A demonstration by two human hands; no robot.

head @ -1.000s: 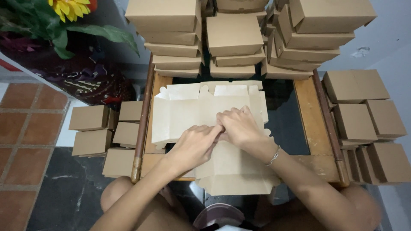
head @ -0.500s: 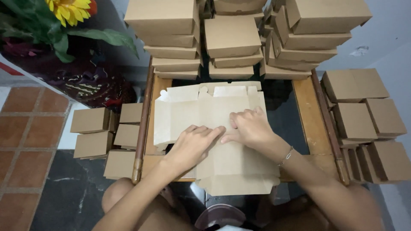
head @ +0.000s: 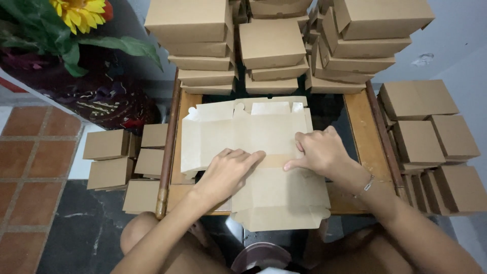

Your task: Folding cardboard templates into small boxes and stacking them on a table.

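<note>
Here your left hand (head: 228, 170) and right hand (head: 317, 151) press flat, released, on the sheet (head: 243, 134) over the worktop (head: 362, 122).

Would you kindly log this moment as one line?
left hand flat on cardboard blank | right hand pressing blank | table

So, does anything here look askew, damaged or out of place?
Mostly no. The flat cardboard blank lies under the left hand and right hand, its near flap overhanging the wooden table. Only the stacked boxes at the back right sit slightly staggered. Nothing looks torn or spilled.
</note>
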